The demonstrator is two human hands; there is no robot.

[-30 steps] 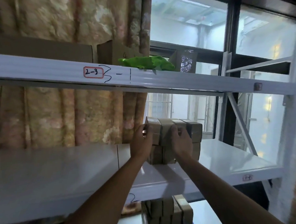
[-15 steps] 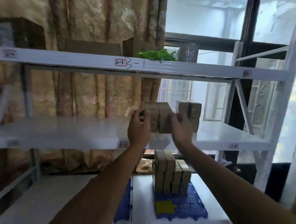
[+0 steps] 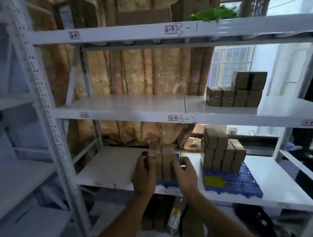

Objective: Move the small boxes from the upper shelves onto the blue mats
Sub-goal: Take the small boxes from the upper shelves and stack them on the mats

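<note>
Between my two hands I hold a block of small brown boxes [image 3: 162, 159] down at the lower shelf. My left hand [image 3: 144, 176] presses its left side and my right hand [image 3: 185, 173] presses its right side. The block stands over a blue mat [image 3: 167, 184] that my hands mostly hide. To the right, a second blue mat [image 3: 233, 184] bears a stack of small boxes [image 3: 223, 153]. More small boxes [image 3: 236, 92] remain on the upper shelf [image 3: 133, 106] at the right.
A white metal rack upright [image 3: 47, 106] stands at the left. The top shelf [image 3: 128, 31] holds cardboard boxes and a green bag [image 3: 213, 15]. A patterned curtain [image 3: 140, 71] hangs behind the rack. More packages lie on the bottom shelf [image 3: 158, 220].
My hands have carried the block of boxes from the upper shelf down and left to the lower shelf, over the left blue mat. My view has tilted downward.
</note>
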